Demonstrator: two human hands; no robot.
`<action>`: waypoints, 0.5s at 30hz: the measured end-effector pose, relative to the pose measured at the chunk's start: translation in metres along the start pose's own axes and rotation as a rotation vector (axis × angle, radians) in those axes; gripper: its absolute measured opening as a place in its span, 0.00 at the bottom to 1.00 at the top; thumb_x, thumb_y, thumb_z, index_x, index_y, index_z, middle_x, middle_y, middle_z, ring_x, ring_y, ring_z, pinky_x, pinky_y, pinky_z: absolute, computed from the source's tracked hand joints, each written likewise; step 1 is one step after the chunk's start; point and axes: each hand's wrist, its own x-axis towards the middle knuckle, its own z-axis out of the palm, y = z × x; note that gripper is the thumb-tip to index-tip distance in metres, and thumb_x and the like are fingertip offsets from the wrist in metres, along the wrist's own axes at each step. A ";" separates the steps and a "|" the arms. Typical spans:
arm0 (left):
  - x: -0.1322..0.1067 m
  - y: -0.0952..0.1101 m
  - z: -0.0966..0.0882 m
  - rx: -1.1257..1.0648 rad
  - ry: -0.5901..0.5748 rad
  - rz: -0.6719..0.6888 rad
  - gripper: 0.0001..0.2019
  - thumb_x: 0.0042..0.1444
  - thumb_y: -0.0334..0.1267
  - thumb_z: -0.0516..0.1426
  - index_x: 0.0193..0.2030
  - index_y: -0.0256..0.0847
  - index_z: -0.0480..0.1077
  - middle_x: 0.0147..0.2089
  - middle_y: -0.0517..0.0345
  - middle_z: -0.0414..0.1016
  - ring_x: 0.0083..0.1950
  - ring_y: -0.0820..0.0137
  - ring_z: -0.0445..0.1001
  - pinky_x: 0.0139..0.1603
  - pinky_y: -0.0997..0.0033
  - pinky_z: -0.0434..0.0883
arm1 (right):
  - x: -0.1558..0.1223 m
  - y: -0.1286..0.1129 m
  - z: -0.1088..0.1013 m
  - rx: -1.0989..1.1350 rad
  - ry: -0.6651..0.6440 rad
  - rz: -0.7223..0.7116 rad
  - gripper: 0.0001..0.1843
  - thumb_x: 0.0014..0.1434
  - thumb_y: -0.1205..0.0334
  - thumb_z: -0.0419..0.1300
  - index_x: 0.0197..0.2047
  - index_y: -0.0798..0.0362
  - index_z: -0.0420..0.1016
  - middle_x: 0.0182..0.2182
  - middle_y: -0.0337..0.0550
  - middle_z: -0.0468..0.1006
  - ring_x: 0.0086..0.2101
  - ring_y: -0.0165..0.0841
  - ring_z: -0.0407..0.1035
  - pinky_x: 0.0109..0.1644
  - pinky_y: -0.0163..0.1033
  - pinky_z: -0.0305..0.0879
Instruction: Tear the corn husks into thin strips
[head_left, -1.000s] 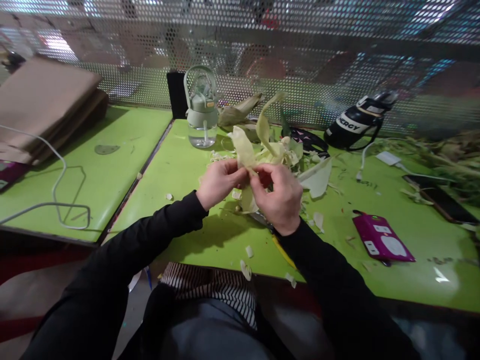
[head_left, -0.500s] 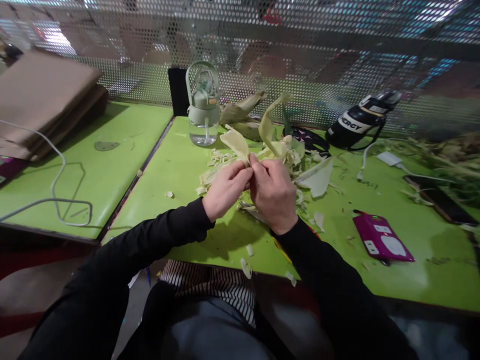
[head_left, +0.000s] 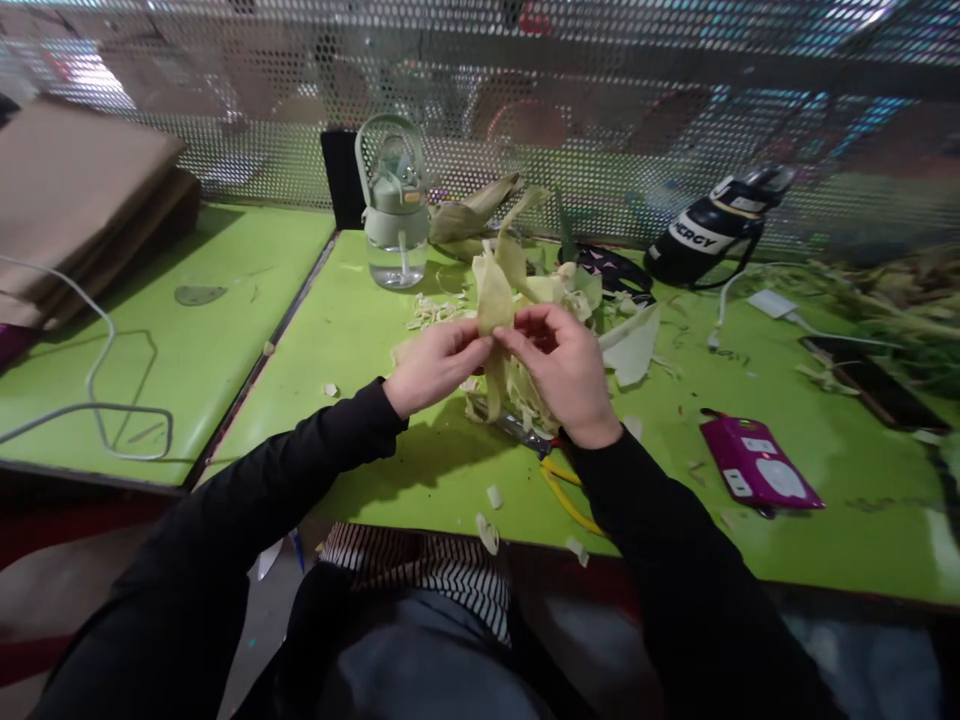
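Note:
Between my two hands stands a pale yellow-green corn husk strip (head_left: 495,295), its upper part upright and a lower end hanging toward the table. My left hand (head_left: 435,365) pinches it from the left with thumb and fingers. From the right, my right hand (head_left: 562,360) pinches the same husk, fingertips close to the left ones. Beneath and behind lie loose husk pieces and shreds, with a broad husk piece (head_left: 632,345) to the right. Scissors with yellow handles (head_left: 562,490) rest below my right hand, partly hidden by the sleeve.
A clear water bottle (head_left: 396,220) stands behind, near whole husks (head_left: 472,212). A black bottle (head_left: 705,235) leans at the perforated metal screen (head_left: 600,130). On the right are a purple power bank-like device (head_left: 757,465), a phone (head_left: 874,380) and cables; brown paper bags (head_left: 82,190) lie left.
My hands have moved slightly apart and opened up around the pinch. The husk has turned from leaning left to upright. The scissors, mostly covered before, now show below.

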 end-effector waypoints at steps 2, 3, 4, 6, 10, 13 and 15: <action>0.000 -0.001 -0.001 0.010 -0.016 -0.012 0.06 0.61 0.30 0.58 0.44 0.33 0.74 0.37 0.57 0.78 0.35 0.77 0.74 0.42 0.74 0.74 | 0.003 0.003 0.001 0.123 0.005 0.060 0.20 0.49 0.44 0.74 0.33 0.50 0.77 0.29 0.35 0.77 0.30 0.30 0.70 0.38 0.39 0.71; 0.000 -0.001 -0.002 -0.006 -0.026 -0.025 0.07 0.60 0.30 0.58 0.45 0.33 0.74 0.38 0.56 0.78 0.35 0.77 0.74 0.41 0.74 0.74 | 0.004 0.005 0.001 0.197 -0.001 0.097 0.19 0.48 0.45 0.74 0.32 0.50 0.77 0.28 0.34 0.77 0.30 0.29 0.70 0.38 0.38 0.71; 0.001 0.000 -0.003 -0.032 -0.035 -0.040 0.07 0.60 0.30 0.58 0.45 0.33 0.73 0.39 0.55 0.79 0.35 0.77 0.74 0.41 0.74 0.74 | 0.005 0.007 0.001 0.275 -0.016 0.141 0.19 0.47 0.45 0.75 0.32 0.50 0.78 0.28 0.33 0.76 0.29 0.28 0.69 0.37 0.38 0.70; 0.001 0.003 -0.004 -0.082 -0.044 -0.067 0.06 0.60 0.32 0.59 0.43 0.33 0.73 0.39 0.55 0.79 0.35 0.77 0.75 0.41 0.73 0.75 | 0.008 0.010 0.001 0.418 -0.060 0.231 0.20 0.44 0.46 0.76 0.32 0.49 0.77 0.27 0.32 0.75 0.27 0.26 0.67 0.34 0.35 0.68; 0.000 0.006 -0.005 -0.085 -0.020 -0.034 0.07 0.61 0.36 0.61 0.36 0.34 0.73 0.31 0.60 0.75 0.30 0.79 0.72 0.38 0.75 0.73 | 0.010 0.015 -0.001 0.514 -0.084 0.303 0.20 0.45 0.46 0.76 0.32 0.48 0.75 0.26 0.31 0.71 0.25 0.25 0.63 0.30 0.33 0.66; 0.001 0.004 -0.005 -0.056 0.038 0.015 0.07 0.61 0.36 0.62 0.34 0.34 0.73 0.28 0.62 0.73 0.28 0.80 0.69 0.34 0.77 0.70 | 0.008 0.014 -0.001 0.449 -0.103 0.245 0.20 0.51 0.43 0.73 0.36 0.47 0.74 0.28 0.32 0.72 0.26 0.26 0.65 0.31 0.34 0.68; 0.001 0.003 -0.005 -0.026 0.068 0.027 0.07 0.60 0.36 0.62 0.34 0.34 0.73 0.29 0.61 0.73 0.28 0.80 0.69 0.32 0.78 0.69 | 0.005 0.013 0.001 0.401 -0.116 0.193 0.21 0.52 0.41 0.72 0.38 0.46 0.75 0.30 0.33 0.75 0.28 0.28 0.68 0.33 0.36 0.70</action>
